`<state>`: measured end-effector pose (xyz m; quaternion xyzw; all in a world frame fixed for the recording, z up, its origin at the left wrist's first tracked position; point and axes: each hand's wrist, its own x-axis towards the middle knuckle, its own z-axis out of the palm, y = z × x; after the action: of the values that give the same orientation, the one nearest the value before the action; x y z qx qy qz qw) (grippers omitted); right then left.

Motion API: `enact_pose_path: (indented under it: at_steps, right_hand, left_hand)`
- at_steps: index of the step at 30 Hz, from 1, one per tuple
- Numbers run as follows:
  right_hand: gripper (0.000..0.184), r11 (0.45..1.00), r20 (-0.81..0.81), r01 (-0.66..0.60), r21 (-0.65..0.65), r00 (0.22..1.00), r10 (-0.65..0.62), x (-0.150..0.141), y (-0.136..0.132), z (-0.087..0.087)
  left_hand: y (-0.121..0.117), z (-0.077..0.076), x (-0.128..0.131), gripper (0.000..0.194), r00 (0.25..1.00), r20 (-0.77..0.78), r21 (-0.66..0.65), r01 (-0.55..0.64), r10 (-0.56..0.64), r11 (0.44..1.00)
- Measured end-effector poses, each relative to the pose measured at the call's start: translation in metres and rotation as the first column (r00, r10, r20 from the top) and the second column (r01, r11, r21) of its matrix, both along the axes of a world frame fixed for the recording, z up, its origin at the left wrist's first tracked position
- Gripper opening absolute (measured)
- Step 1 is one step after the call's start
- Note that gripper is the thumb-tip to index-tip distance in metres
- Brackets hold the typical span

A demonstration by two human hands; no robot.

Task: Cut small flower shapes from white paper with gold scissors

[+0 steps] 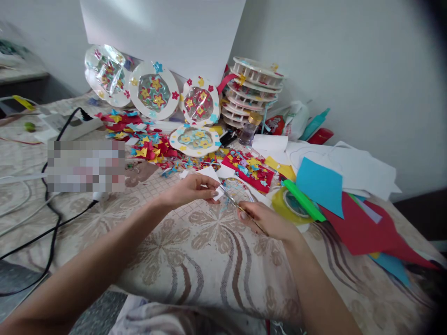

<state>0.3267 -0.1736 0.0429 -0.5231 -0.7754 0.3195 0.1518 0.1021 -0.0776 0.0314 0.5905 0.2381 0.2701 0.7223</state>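
My left hand (193, 190) is closed, its thumb and fingers pinching a small piece of white paper (211, 175) above the table. From the right, my right hand (261, 217) grips a slim, pointed metal tool (229, 197); I cannot tell whether it is scissors or tweezers. Its tip reaches the fingertips of my left hand, by the paper. Just behind the hands lies a round clear-centred piece (240, 187) with a white rim, partly hidden. Beyond it, a red sheet (268, 179) carries small coloured stars.
Paper scraps (150, 148) heap behind my left hand. Decorated white discs (136, 98) lean at the back beside a stacked white tier (251, 93). At right lie yellow tape (282, 205), a green cutter-like stick (303, 200) and coloured sheets (359, 225). Black cables (52, 242) run on the left.
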Motion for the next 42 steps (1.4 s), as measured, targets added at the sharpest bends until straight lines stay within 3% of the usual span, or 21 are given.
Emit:
enact_pose_path:
  at_steps: [9,19,29,35,39,42]
  right_hand:
    - [0.042,1.000,0.119,-0.016,-0.012,0.993,0.018,0.000,0.002,-0.001]
    - [0.048,0.998,0.084,0.058,-0.023,0.995,-0.056,-0.007,0.001,0.005]
    - [0.048,0.991,0.107,0.123,0.048,0.986,-0.128,-0.010,0.003,-0.002]
    - [0.048,0.974,-0.041,0.225,-0.014,0.973,-0.225,-0.006,0.001,-0.009]
    - [0.046,0.899,-0.260,0.409,-0.156,0.861,-0.437,0.001,0.005,-0.024]
    - [0.046,0.855,-0.369,0.458,-0.241,0.772,-0.518,0.004,0.010,-0.032]
  left_hand:
    - [0.001,0.000,-0.001,0.026,0.996,-0.072,-0.007,0.053,-0.053,0.999]
    - [0.006,-0.010,-0.002,0.028,0.996,-0.076,-0.041,0.042,-0.045,0.998]
    - [0.008,-0.008,-0.004,0.029,0.997,-0.069,-0.054,0.022,-0.026,0.998]
    - [0.012,-0.009,-0.009,0.036,0.996,-0.052,0.012,0.074,-0.074,0.997]
    - [0.021,-0.010,-0.015,0.038,0.994,-0.089,0.105,0.069,-0.060,0.992]
    - [0.031,-0.010,-0.024,0.028,0.974,-0.208,0.242,-0.036,0.088,0.970]
